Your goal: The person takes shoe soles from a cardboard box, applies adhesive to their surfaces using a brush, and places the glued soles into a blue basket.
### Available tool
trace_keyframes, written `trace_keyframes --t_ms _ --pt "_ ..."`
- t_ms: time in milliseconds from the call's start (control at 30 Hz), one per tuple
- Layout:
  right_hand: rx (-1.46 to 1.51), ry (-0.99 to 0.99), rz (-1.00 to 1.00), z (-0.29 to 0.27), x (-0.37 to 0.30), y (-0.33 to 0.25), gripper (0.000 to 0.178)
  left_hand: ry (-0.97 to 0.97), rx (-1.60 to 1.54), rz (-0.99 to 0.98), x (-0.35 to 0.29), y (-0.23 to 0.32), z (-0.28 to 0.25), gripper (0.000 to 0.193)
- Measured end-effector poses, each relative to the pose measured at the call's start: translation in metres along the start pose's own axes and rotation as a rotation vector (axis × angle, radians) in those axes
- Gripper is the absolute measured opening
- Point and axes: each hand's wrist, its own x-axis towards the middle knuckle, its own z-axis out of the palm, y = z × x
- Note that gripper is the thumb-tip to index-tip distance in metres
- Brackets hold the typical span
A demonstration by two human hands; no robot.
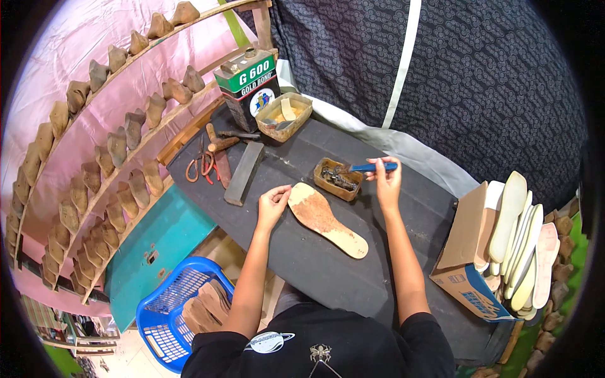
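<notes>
A pale shoe insole [324,217] lies flat on the dark tabletop, its wider half coated with a patchy brown layer. My left hand [273,205] pinches the insole's edge at the broad end. In my right hand [386,179] is a blue-handled brush [373,167], held sideways with its working end over a small tan tub [336,191]. Dark, clumpy material fills part of that tub, and the brush's bristles are hard to make out against it. The tub stands just beyond the insole.
A cardboard box [463,242] of insoles stands at right. Far left on the table are a metal can [247,88], a larger tub [283,131], a grey bar [244,173], a hammer [217,148] and scissors [207,162]. Racks hold shoe lasts [134,128]; a blue basket [165,309] sits below.
</notes>
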Motion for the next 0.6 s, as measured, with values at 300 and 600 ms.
trace_keyframes --t_ms 300,600 --pt "-0.022 -0.188 0.029 0.006 -0.078 -0.047 0.018 -0.011 -0.019 -0.041 -0.001 -0.007 -0.003 0.018" --pt "-0.232 -0.443 -0.215 0.018 -0.099 -0.046 0.023 -0.052 -0.05 -0.08 -0.002 -0.003 -0.003 0.02"
